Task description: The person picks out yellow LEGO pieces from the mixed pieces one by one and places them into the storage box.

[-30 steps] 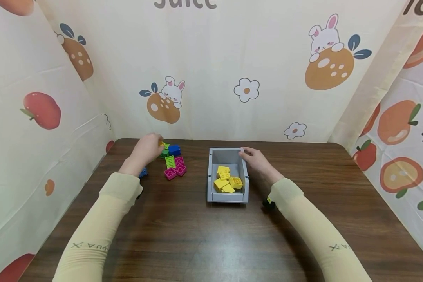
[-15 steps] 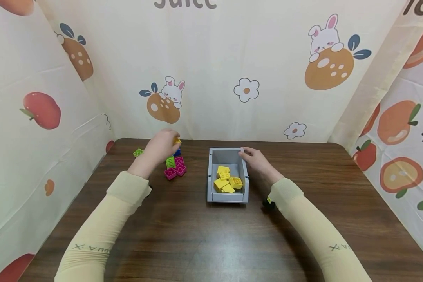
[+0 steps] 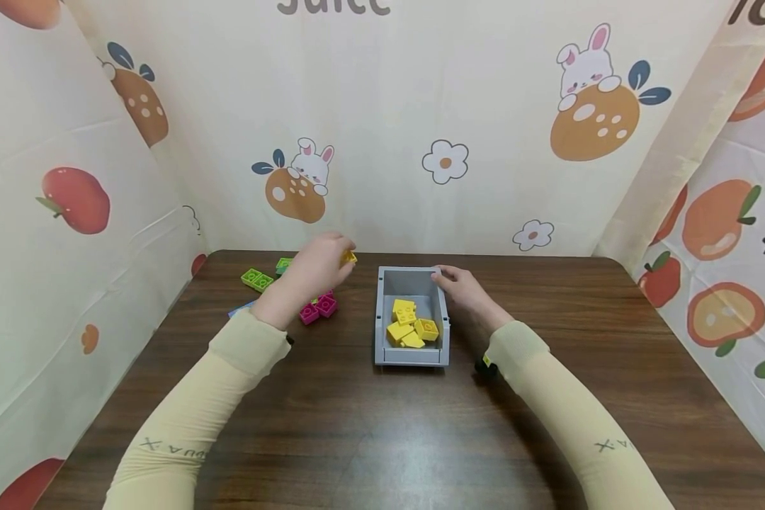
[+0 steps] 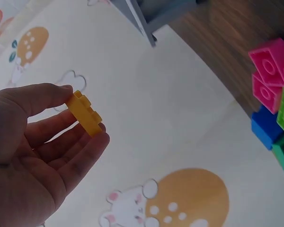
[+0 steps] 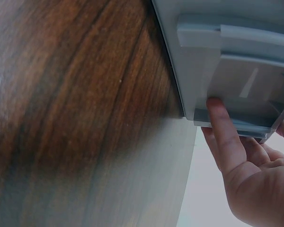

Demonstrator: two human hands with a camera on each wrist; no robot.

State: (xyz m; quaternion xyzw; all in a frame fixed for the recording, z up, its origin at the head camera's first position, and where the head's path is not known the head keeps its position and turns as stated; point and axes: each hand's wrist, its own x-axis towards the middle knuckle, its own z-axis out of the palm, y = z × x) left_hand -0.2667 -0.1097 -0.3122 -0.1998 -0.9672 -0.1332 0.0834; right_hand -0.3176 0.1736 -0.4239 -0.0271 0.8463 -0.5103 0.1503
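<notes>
My left hand pinches a yellow building brick between thumb and fingertips, raised above the far left of the table. Toward the middle stands a grey bin, with several yellow bricks lying loose inside. At its far right corner, my right hand grips the wall; in the right wrist view one finger lies along the outer side. Below my left hand are magenta bricks, partly hidden by it. A blue brick shows beside them in the left wrist view.
Lime green bricks lie at the far left, with a blue piece partly under the left forearm. The brown wooden table ends at a printed curtain behind the bin.
My left hand has lifted the yellow brick off the pile and carried it right, toward the bin. Lime green bricks once behind the hand now show. The right hand and bin stay put.
</notes>
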